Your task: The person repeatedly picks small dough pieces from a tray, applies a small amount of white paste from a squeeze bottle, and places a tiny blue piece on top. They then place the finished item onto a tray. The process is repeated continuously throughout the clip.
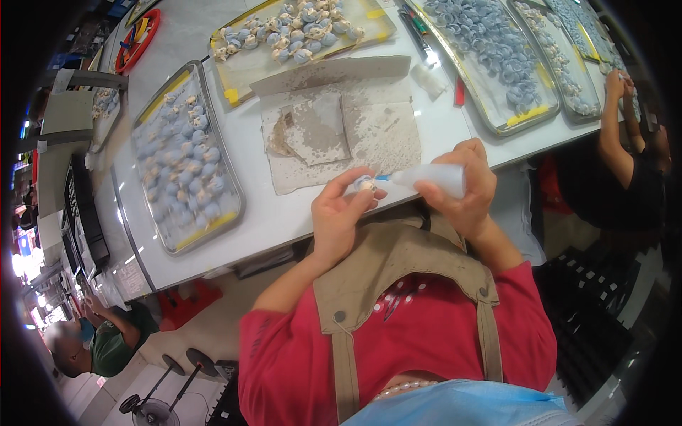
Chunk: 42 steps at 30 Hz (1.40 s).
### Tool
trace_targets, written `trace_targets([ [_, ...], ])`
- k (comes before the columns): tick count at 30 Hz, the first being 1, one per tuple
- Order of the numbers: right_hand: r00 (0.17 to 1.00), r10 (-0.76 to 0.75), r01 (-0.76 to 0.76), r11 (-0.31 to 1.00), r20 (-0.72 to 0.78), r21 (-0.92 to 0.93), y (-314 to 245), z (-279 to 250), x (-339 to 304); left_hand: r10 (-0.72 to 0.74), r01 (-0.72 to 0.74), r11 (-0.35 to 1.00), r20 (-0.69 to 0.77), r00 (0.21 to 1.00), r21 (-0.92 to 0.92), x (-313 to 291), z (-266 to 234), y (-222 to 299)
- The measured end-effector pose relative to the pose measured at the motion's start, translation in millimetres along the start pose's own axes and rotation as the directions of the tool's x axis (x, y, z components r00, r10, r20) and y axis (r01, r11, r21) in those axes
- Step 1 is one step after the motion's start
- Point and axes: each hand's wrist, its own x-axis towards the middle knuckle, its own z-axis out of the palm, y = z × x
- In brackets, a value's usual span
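My left hand [339, 209] pinches a small blue-and-cream figurine part [366, 183] over the near edge of the table. In my right hand [465, 186] is a white squeeze bottle [435, 177], held on its side. Its thin blue nozzle [383, 177] points left and meets or nearly meets the small part. Beyond my hands lies a flattened piece of grey cardboard [387, 131], speckled with stains. A smaller cardboard piece [312, 131] rests on it.
To the left, a metal tray [238, 192] holds many blue-and-cream pieces. Another tray [234, 74] of them stands behind the cardboard. At the right, a tray [529, 122] carries loose blue parts, with pens [420, 32] beside it. Other people [618, 149] work at right and lower left.
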Motion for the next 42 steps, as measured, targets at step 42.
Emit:
trace_targets([
  [42, 0.942, -0.128, -0.040, 0.876, -0.311, -0.481, 118, -38, 69, -0.166, 0.179, 0.977, 0.119, 0.979, -0.117, 11, 11, 3],
])
